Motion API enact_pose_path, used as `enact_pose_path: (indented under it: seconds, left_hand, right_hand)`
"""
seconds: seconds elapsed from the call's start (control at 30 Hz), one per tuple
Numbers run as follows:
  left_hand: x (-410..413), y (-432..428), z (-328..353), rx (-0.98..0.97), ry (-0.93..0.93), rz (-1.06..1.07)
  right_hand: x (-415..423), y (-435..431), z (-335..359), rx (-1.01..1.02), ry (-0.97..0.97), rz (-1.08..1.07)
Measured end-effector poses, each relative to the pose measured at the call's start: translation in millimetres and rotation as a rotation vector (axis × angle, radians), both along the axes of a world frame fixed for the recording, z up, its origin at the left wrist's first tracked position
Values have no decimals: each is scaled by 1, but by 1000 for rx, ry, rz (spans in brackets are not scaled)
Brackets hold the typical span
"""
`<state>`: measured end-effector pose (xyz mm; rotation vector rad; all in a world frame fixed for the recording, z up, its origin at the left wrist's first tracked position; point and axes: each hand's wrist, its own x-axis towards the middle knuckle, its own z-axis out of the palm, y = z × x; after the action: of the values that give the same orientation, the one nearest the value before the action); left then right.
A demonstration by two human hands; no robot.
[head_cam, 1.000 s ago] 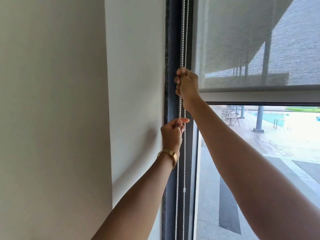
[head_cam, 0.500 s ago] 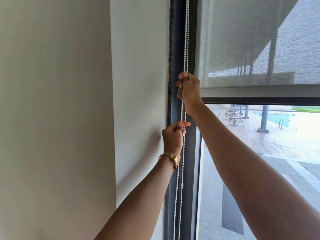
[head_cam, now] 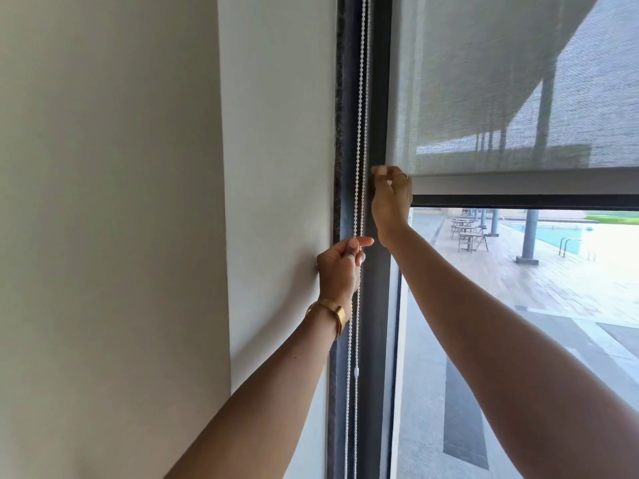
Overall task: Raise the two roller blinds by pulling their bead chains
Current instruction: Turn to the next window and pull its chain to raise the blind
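A white bead chain hangs in two strands along the dark window frame. My left hand, with a gold bracelet on its wrist, is shut on the chain at mid height. My right hand is higher and just right of the chain, off it, with its fingers loosely curled and holding nothing. It overlaps the left end of the grey mesh roller blind, whose bottom bar sits a little above mid window. A small white connector hangs on the chain below my left wrist.
A plain white wall fills the left side, with a corner edge near the chain. Through the glass below the blind I see a paved terrace, tables and chairs, pillars and a pool.
My right hand has let go of the chain and moved slightly right. My left hand keeps its hold on the chain.
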<state>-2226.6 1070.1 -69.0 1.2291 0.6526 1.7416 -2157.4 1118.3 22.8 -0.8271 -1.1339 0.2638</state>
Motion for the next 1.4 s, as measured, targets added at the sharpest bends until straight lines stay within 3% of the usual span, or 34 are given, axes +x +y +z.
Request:
enact_pose_path:
  seconds: [0.13, 0.2, 0.3, 0.43, 0.63, 0.8, 1.17, 1.4]
  left_hand:
    - [-3, -4, 2, -7, 1, -7]
    - [-3, -6, 2, -6, -14, -6]
    - [-4, -7, 3, -3, -16, 10]
    - [-3, -8, 1, 2, -14, 20]
    - [-3, -2, -1, 38, -29, 35]
    - [-2, -4, -1, 51, -48, 16]
    - [-6, -8, 7, 78, -61, -21]
    - [-3, -14, 13, 125, -52, -20]
  right_hand:
    - [2, 6, -1, -153, -55, 122]
    - [0, 9, 3, -168, -152, 49]
    - [-4, 9, 1, -66, -133, 5]
    - [-4, 6, -17, 110, -245, -188]
    - [4, 17, -26, 122, -51, 91]
    - [11, 16, -28, 91, -25, 214]
    - [12, 21, -44, 63, 23, 254]
    - [4, 17, -52, 98, 1, 172]
